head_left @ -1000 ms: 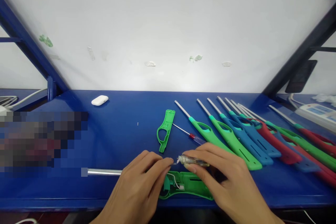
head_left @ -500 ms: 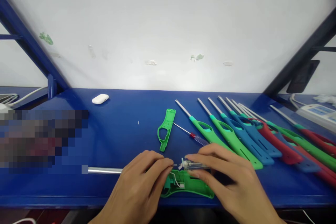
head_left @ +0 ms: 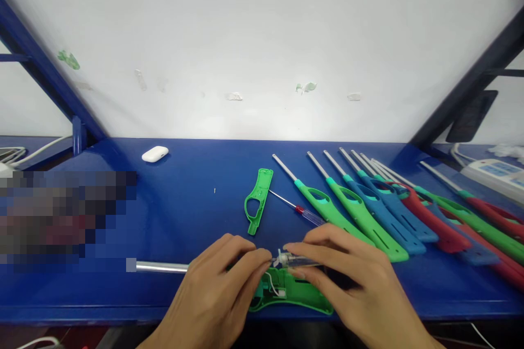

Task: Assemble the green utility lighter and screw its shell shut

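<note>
Between the thumb and fingers of my right hand (head_left: 347, 278) is a clear fuel tank (head_left: 292, 260) with a pale valve end pointing left. The fingertips of my left hand (head_left: 229, 278) are pinched on a thin tube, mostly hidden, right at the valve. Below both hands lies an opened green lighter handle half (head_left: 305, 294), hollow side up, with a white wire (head_left: 272, 282) inside. Its metal barrel (head_left: 164, 267) sticks out to the left from under my left hand. The other green handle half (head_left: 258, 196) lies farther back.
A screwdriver (head_left: 301, 210) with a red and clear handle lies beside the loose half. Several assembled lighters (head_left: 356, 202) in green, blue and red fan out at the right. A tiny screw (head_left: 215, 191) and a white case (head_left: 155, 154) are on the blue table (head_left: 184, 202).
My right hand has brought the fuel tank slightly left, so its valve now meets the left fingertips. The gap between them has closed.
</note>
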Action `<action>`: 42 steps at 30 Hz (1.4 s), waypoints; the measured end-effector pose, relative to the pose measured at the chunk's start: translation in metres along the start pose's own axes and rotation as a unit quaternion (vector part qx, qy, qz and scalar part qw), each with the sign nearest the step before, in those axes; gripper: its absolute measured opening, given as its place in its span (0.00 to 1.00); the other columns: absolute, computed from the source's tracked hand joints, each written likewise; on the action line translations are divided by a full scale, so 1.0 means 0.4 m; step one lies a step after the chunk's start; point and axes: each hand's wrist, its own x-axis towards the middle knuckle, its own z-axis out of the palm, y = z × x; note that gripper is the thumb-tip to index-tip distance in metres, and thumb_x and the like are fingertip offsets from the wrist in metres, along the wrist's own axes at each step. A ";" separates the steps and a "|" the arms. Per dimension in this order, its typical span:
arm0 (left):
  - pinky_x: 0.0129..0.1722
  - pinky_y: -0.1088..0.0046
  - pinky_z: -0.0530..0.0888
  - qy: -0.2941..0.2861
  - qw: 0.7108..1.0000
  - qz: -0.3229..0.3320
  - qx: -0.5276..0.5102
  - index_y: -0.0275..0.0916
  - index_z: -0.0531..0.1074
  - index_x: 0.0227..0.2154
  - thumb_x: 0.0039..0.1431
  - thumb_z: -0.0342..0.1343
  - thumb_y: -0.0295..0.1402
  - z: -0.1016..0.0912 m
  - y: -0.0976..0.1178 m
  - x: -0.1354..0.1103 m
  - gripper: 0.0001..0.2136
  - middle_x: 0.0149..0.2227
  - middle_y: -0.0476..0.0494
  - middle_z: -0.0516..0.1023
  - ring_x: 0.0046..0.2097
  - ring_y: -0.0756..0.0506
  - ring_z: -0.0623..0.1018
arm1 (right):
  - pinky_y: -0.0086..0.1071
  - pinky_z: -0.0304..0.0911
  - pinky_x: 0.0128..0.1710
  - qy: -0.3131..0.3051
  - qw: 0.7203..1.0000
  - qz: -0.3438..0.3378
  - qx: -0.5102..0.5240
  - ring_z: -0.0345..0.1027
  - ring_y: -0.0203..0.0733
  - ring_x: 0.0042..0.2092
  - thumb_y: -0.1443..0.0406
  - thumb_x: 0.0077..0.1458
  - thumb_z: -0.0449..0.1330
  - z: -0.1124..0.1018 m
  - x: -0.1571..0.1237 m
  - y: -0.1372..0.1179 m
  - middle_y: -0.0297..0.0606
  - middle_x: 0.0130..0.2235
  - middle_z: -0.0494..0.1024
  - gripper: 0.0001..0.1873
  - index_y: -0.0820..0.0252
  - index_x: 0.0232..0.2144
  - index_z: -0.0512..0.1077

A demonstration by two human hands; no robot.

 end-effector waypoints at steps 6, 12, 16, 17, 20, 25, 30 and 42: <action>0.38 0.71 0.77 -0.004 1.000 0.018 0.004 0.40 0.74 0.46 0.76 0.51 0.21 0.001 0.004 -0.002 0.09 0.38 0.48 0.79 0.36 0.47 0.77 | 0.24 0.77 0.37 -0.011 1.000 -0.017 -0.001 0.80 0.37 0.37 0.72 0.65 0.68 0.003 -0.010 0.006 0.35 0.40 0.82 0.11 0.55 0.47 0.85; 0.40 0.69 0.77 -0.009 0.999 0.036 0.013 0.38 0.73 0.48 0.75 0.52 0.20 0.001 0.003 -0.006 0.09 0.39 0.47 0.80 0.37 0.47 0.76 | 0.23 0.77 0.38 -0.041 0.999 -0.015 0.018 0.79 0.35 0.37 0.72 0.68 0.65 0.002 -0.028 0.014 0.34 0.41 0.79 0.17 0.51 0.55 0.81; 0.40 0.68 0.77 -0.013 0.999 0.043 0.013 0.37 0.73 0.48 0.75 0.52 0.19 0.002 0.003 -0.008 0.09 0.39 0.46 0.80 0.37 0.46 0.75 | 0.25 0.77 0.37 -0.066 0.998 -0.005 0.001 0.79 0.35 0.38 0.71 0.70 0.63 0.003 -0.036 0.018 0.34 0.42 0.78 0.18 0.48 0.57 0.80; 0.40 0.68 0.77 -0.014 0.999 0.044 0.013 0.37 0.73 0.48 0.75 0.52 0.19 0.002 0.003 -0.008 0.08 0.39 0.46 0.80 0.37 0.46 0.75 | 0.25 0.76 0.37 -0.068 0.998 -0.003 0.000 0.79 0.35 0.38 0.71 0.70 0.63 0.003 -0.037 0.019 0.34 0.42 0.77 0.18 0.48 0.57 0.79; 0.40 0.68 0.77 -0.015 0.999 0.043 0.017 0.36 0.73 0.47 0.75 0.51 0.19 0.003 0.003 -0.008 0.09 0.39 0.45 0.79 0.37 0.46 0.75 | 0.25 0.77 0.37 -0.074 0.997 0.003 0.002 0.80 0.36 0.38 0.70 0.71 0.61 0.001 -0.039 0.020 0.35 0.43 0.77 0.17 0.49 0.57 0.79; 0.39 0.68 0.77 -0.015 0.998 0.056 0.028 0.36 0.74 0.48 0.73 0.50 0.17 0.003 0.000 -0.015 0.11 0.38 0.44 0.78 0.36 0.46 0.75 | 0.26 0.77 0.36 -0.096 0.995 0.017 -0.003 0.80 0.37 0.38 0.69 0.72 0.60 -0.001 -0.040 0.016 0.36 0.42 0.78 0.16 0.50 0.56 0.81; 0.40 0.68 0.77 -0.008 0.997 0.056 0.043 0.37 0.75 0.48 0.73 0.49 0.17 0.002 -0.002 -0.019 0.13 0.38 0.45 0.79 0.37 0.46 0.77 | 0.28 0.78 0.35 -0.084 0.996 0.004 -0.012 0.80 0.39 0.37 0.68 0.73 0.60 0.003 -0.032 0.011 0.37 0.41 0.79 0.15 0.51 0.54 0.82; 0.44 0.68 0.75 0.009 0.999 0.027 0.035 0.41 0.73 0.45 0.77 0.50 0.21 0.001 0.005 -0.001 0.10 0.38 0.49 0.80 0.38 0.47 0.78 | 0.25 0.78 0.33 -0.042 0.999 -0.003 0.003 0.80 0.38 0.35 0.70 0.68 0.66 0.006 -0.023 0.008 0.37 0.39 0.80 0.12 0.57 0.51 0.84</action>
